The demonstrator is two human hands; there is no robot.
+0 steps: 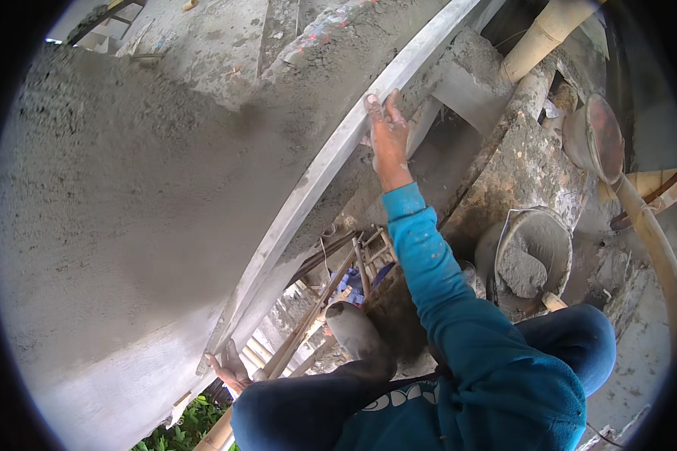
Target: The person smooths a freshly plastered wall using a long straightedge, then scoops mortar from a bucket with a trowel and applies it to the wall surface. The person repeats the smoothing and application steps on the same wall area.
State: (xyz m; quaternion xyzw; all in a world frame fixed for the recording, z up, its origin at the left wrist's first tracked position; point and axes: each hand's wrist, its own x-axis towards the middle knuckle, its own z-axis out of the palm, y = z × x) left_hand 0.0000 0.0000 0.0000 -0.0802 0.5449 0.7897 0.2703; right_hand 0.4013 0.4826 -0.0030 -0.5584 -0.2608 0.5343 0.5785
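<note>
A long, pale straightedge bar [302, 197] runs diagonally along the edge of a wall coated in grey plaster [165, 173]. My right hand [387, 139], at the end of a teal sleeve, grips the bar's upper part, the thumb lying on its face. Down at the lower end, my left hand [232, 370] holds the bar close to my left knee; its forearm is hidden behind my leg. The plaster looks smooth and damp near the bar and rougher toward the far left.
To my right stands a bucket [566, 244] with grey mortar and a wooden-handled tool in it. Beyond it is a round pan [605, 139] beside a bamboo pole [658, 255]. Another bamboo pole [541, 37] stands at the top. Bamboo framework [365, 263] and green leaves [192, 425] show below.
</note>
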